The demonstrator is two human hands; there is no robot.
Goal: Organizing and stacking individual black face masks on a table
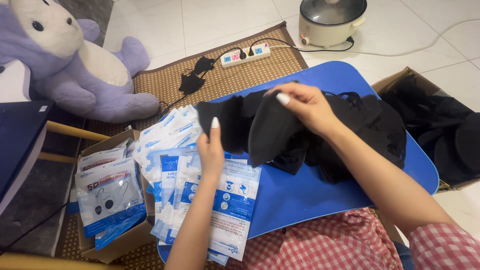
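Black, soft fabric mask [270,132] hangs folded, long axis near vertical, right hand [310,107] fingers pinching its top; left hand [211,150] fingers clamp another mask [225,122] above the glossy blue tabletop [320,195].

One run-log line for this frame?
left hand: pinching black mask | right hand: pinching second black mask | under: blue tray

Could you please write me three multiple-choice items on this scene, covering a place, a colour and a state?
1. Where is the pile of black masks?
A. on the blue table
B. on the plush toy
C. in the rice cooker

2. What colour is the plush toy?
A. green
B. purple and cream
C. red

3. What is the right hand doing?
A. resting flat
B. pinching a black mask
C. holding a plug

Key: 1 A, the pile lies on the tabletop; 2 B, purple body, cream face; 3 B, fingers grip the mask's top edge.
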